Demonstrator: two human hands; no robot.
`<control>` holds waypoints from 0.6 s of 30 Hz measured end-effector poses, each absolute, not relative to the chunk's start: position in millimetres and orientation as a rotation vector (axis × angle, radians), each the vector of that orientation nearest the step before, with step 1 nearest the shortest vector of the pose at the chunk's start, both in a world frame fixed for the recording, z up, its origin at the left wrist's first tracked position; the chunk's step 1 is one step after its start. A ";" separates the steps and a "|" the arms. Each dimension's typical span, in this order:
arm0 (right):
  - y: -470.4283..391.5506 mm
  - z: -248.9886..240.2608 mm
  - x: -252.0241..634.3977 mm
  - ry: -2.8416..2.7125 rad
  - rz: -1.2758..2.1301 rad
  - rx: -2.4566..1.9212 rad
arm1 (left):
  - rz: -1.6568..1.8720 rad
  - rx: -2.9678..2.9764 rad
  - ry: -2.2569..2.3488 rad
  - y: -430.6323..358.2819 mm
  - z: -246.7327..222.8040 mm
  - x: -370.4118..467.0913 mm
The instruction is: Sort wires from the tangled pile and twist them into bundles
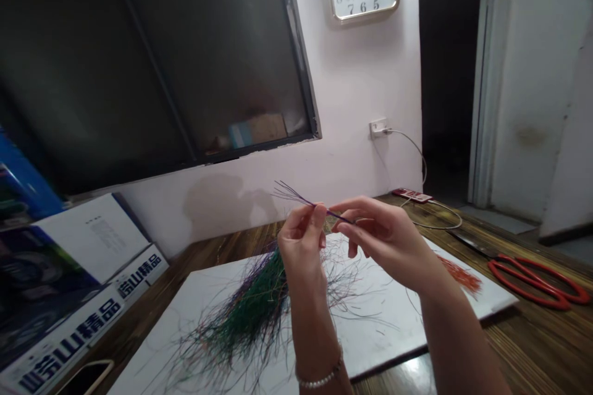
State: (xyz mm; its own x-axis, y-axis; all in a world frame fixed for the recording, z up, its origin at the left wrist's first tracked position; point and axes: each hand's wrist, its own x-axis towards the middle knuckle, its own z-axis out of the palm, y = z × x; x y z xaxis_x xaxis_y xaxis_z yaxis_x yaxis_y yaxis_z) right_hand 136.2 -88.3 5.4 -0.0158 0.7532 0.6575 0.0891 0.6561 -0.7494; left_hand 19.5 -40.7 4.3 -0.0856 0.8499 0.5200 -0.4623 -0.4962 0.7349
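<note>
A thin bundle of dark purple wires point(296, 195) is held up above the white board point(185, 302), its loose ends fanning out to the upper left. My left hand point(303, 237) pinches the bundle between thumb and fingertips. Just to the right, my right hand point(380, 231) has its thumb and fingers closed around the other end of the same strands. Below and left of my hands lies a big pile of fine green, purple and dark wires point(259, 296), with stray strands spread over the board. A smaller bunch of orange-red wires point(463, 276) rests at the board's right end.
Red-handled scissors point(532, 278) lie on the wooden table point(546, 345) at the right. Behind them is a phone-like device point(412, 195) on a white cable. Boxes point(97, 241) stand at the left, with a phone point(86, 378) at the near left edge.
</note>
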 end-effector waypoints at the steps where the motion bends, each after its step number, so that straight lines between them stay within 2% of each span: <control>1: -87.0 4.8 135.3 -1.494 0.568 -0.745 | 1.749 1.222 0.490 -40.7 4.1 20.1; 18: -86.4 3.5 137.0 -1.540 0.084 -0.930 | 1.877 1.457 0.530 -46.7 4.1 18.0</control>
